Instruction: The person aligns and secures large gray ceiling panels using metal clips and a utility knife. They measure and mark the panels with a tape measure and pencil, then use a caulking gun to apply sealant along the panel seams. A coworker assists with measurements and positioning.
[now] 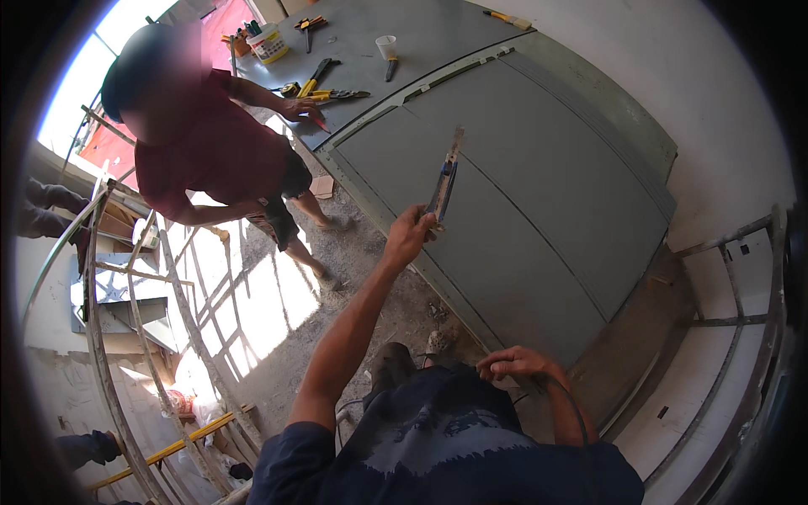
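Observation:
My left hand is closed around the lower end of a slim utility knife with a dark blue and grey body. Its far end points up and away over the large grey sheet on the table. Near my waist, by the sheet's near edge, my right hand hangs with loosely bent fingers apart and nothing visible in them. A thin dark cable runs along the right forearm.
A co-worker in a dark red shirt stands at the table's left, one hand on a red marking tool. Pliers, a white cup, a bucket and a brush lie beyond. Scaffold poles stand left.

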The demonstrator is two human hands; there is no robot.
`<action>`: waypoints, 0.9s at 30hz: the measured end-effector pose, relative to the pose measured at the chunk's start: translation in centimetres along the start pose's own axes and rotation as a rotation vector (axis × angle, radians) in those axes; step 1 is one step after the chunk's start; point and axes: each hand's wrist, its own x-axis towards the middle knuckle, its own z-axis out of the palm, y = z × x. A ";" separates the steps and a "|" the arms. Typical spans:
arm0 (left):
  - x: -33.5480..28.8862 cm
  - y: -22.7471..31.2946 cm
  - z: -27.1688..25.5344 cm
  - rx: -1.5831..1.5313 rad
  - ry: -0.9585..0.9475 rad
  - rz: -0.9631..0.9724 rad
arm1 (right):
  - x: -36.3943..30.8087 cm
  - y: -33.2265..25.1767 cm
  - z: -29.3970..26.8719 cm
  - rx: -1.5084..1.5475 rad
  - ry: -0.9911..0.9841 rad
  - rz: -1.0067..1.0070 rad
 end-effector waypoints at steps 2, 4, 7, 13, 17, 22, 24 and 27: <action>6.6 -0.4 -2.5 -0.113 0.027 0.033 | -3.8 3.3 1.1 -0.060 -0.103 0.230; 13.3 -1.2 -5.2 -0.212 0.125 0.025 | -7.9 6.0 2.9 -0.073 0.011 0.528; 24.7 -1.8 -10.3 -0.227 0.337 0.029 | -10.8 9.3 6.9 0.217 0.203 0.589; 48.9 -4.6 -20.4 -0.158 0.590 -0.064 | 1.6 8.2 4.1 0.431 0.562 0.622; 63.6 -7.2 -26.9 -0.046 0.559 -0.064 | 12.4 3.0 -1.7 0.458 0.790 0.579; 71.8 -8.5 -26.4 0.313 0.704 0.032 | 18.4 -1.0 -5.4 0.501 0.922 0.563; 70.5 -7.7 -24.1 0.422 0.866 0.048 | 19.5 -1.9 -6.3 0.509 0.919 0.572; 66.9 -5.8 -20.9 0.545 0.568 0.042 | 20.1 -3.1 -7.0 0.500 0.920 0.599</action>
